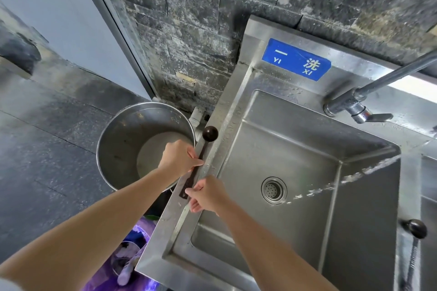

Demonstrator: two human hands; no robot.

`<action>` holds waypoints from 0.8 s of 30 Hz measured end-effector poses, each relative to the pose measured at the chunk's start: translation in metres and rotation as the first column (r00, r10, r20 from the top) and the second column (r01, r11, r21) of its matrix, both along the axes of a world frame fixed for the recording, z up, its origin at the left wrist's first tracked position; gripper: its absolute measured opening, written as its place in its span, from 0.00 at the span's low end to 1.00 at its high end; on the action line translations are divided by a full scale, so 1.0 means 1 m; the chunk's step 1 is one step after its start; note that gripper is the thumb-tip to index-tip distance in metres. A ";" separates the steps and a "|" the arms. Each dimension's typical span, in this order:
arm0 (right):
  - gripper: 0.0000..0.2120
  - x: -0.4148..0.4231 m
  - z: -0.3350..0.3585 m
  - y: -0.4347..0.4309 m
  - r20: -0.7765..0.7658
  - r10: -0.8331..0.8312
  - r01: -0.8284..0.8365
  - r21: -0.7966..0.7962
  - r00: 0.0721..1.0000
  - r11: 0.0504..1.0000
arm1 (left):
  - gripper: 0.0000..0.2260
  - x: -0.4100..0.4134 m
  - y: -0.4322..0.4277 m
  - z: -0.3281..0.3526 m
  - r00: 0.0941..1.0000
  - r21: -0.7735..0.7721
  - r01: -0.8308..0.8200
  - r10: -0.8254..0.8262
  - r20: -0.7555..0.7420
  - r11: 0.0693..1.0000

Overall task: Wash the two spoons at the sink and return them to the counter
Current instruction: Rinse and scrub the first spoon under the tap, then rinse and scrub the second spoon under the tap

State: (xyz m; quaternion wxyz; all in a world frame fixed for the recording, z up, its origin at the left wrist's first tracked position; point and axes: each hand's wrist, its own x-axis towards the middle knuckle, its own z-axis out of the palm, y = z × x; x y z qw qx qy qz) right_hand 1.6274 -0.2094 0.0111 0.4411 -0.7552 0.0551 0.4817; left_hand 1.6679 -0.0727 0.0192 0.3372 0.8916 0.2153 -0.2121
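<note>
- Left hand [176, 157] and right hand [208, 192] each pinched, fingers closed, the dark spoon [201, 156] lying along the sink [227, 111] rim.
- A second spoon [415, 229] lay at the right.

Even daylight all round me; glare streaks the steel sink [307, 139] rim by the tap [359, 106]. Edges bend, corners go soft.
</note>
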 end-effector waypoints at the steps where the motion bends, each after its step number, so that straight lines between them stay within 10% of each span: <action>1: 0.11 0.001 0.002 -0.009 -0.010 -0.054 0.055 0.005 0.998 0.998 | 0.10 0.002 -0.002 0.005 1.000 0.043 0.014 -0.014 -0.007 0.999; 8: 0.09 0.024 0.030 -0.150 0.010 -0.501 0.499 -0.113 0.865 0.859 | 0.22 0.040 -0.073 0.054 0.960 0.123 0.273 -0.262 -0.098 0.954; 14: 0.09 0.029 0.052 -0.268 0.113 -0.559 0.569 -0.219 0.822 0.793 | 0.05 0.061 -0.200 0.068 0.947 -0.498 -0.168 -0.001 -0.321 0.850; 24: 0.08 -0.015 0.053 -0.426 0.240 -0.670 0.708 -0.329 0.702 0.625 | 0.04 0.047 -0.337 0.039 0.910 -0.556 -0.186 -0.071 -0.408 0.810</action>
